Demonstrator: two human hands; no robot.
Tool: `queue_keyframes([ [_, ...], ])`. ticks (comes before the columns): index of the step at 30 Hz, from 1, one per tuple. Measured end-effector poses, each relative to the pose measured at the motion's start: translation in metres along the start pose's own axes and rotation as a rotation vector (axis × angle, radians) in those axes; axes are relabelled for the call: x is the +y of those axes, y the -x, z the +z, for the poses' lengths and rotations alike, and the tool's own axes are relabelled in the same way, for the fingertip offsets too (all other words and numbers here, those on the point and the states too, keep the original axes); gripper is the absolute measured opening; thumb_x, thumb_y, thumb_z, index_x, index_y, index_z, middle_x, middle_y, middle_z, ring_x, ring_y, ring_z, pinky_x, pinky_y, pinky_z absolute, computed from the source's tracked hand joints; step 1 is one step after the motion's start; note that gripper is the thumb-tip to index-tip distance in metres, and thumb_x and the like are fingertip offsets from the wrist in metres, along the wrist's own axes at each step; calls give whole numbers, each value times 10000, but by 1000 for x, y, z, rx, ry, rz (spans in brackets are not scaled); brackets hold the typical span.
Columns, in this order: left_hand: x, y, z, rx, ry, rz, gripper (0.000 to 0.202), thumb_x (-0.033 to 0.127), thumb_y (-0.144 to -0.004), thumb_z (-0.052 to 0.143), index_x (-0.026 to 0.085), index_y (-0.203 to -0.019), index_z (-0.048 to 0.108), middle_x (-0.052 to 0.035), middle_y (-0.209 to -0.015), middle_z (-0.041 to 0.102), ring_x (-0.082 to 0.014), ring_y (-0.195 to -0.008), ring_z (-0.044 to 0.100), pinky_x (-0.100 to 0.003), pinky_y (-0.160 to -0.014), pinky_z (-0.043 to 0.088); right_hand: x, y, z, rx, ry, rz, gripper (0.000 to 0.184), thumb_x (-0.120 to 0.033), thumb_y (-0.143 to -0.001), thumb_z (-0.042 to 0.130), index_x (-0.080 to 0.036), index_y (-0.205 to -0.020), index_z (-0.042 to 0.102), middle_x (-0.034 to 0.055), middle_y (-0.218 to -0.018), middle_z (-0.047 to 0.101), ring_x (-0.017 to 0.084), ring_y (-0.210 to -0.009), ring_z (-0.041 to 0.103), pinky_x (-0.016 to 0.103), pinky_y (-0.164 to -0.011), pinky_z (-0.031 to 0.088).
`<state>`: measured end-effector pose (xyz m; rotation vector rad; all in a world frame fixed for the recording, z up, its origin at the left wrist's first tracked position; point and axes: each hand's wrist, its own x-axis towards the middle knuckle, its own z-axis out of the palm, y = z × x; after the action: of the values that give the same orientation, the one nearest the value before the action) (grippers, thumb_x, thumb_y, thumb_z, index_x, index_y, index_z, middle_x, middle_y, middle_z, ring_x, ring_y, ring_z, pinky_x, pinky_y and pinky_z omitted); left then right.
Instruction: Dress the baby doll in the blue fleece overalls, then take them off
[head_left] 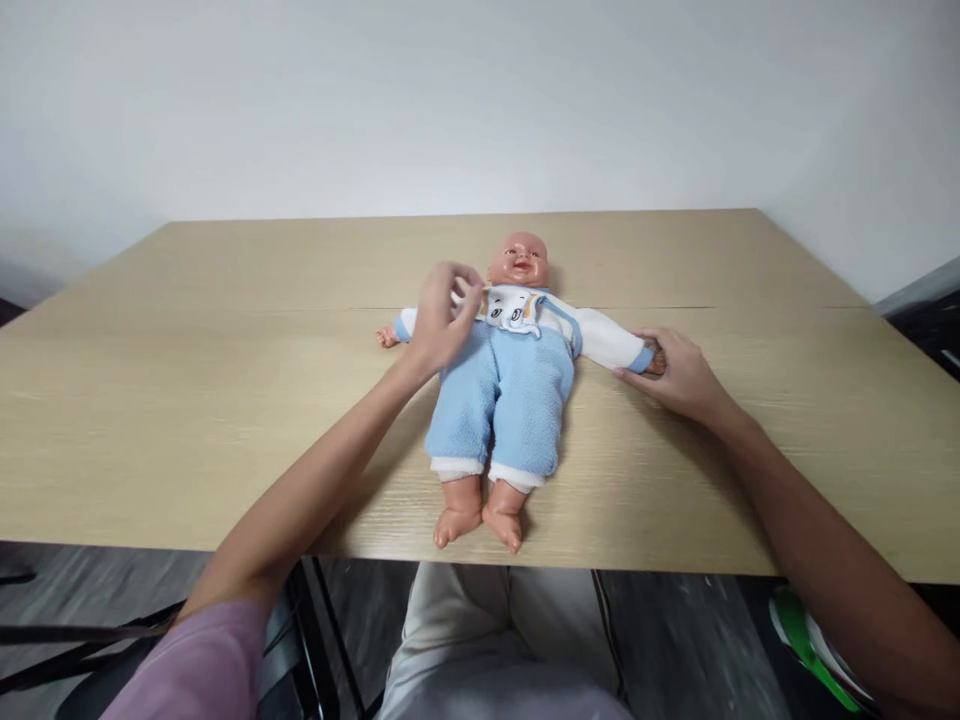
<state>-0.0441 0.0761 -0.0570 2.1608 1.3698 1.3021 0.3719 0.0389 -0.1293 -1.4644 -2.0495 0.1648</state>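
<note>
Now, the doll (501,390): lies on its back near the middle of the table (225,400), head away from the person, arms spread wide, bare feet (480,520) at the near edge.
Clothing: a blue romper (480,400) covers body and both legs; white sleeves (611,345) run down both arms; a printed bib (514,308) sits under the chin.
Left hand (442,320): hovers over the doll's shoulder beside the bib, fingers bent and drawn toward the thumb as if pinching cloth; the back of the hand hides the grip, so I cannot tell whether anything is caught.
Right hand (675,372): rests low on the table at the end of the doll's outstretched arm, fingers loosely curled round the blue cuff (642,358) and the small hand, holding it down.
Done, by the look of it: the doll appears fully dressed, with legs, sleeves and bib all in place.
Unsettled: only the shoulder spot under the left fingers; whether it is fastened cannot be seen.
Nearby: a pink sleeve (195,670) on the left arm, pale trousers (480,640) below the table edge.
</note>
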Motion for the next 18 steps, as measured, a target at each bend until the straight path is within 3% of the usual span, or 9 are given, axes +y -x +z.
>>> queue_keyframes([
  [5, 21, -41, 40, -208, -108, 302, 246, 406, -1138, 577, 201, -1244, 666, -194, -1403, 720, -371, -1443, 601, -551, -1311, 414, 3, -1, 2, -9, -21, 7, 621, -703, -851, 849, -252, -1266, 748, 205, -1220, 841, 479, -1156, 795, 655, -1043, 615],
  [9, 19, -58, 68, -433, -253, 298, 316, 380, -1096, 622, 142, -1295, 680, -227, -1383, 749, -376, -1368, 643, -547, -1287, 440, -4, 1, 0, 31, -109, 69, 605, -660, -809, 907, -277, -1250, 751, 189, -1210, 855, 459, -1122, 822, 623, -998, 656],
  [13, 21, -51, 81, -415, -386, 243, 354, 369, -1074, 649, 145, -1342, 709, -223, -1395, 779, -408, -1399, 631, -596, -1298, 410, -15, 3, -3, 129, -194, 165, 655, -663, -765, 967, -316, -1273, 741, 182, -1251, 853, 459, -1116, 828, 624, -978, 677],
  [18, 30, -41, 83, -384, -444, 252, 315, 380, -1094, 654, 167, -1303, 755, -227, -1408, 768, -440, -1424, 605, -656, -1292, 358, -20, -3, 3, 190, -331, 219, 697, -716, -751, 972, -328, -1266, 707, 174, -1324, 818, 460, -1237, 796, 654, -1101, 657],
])
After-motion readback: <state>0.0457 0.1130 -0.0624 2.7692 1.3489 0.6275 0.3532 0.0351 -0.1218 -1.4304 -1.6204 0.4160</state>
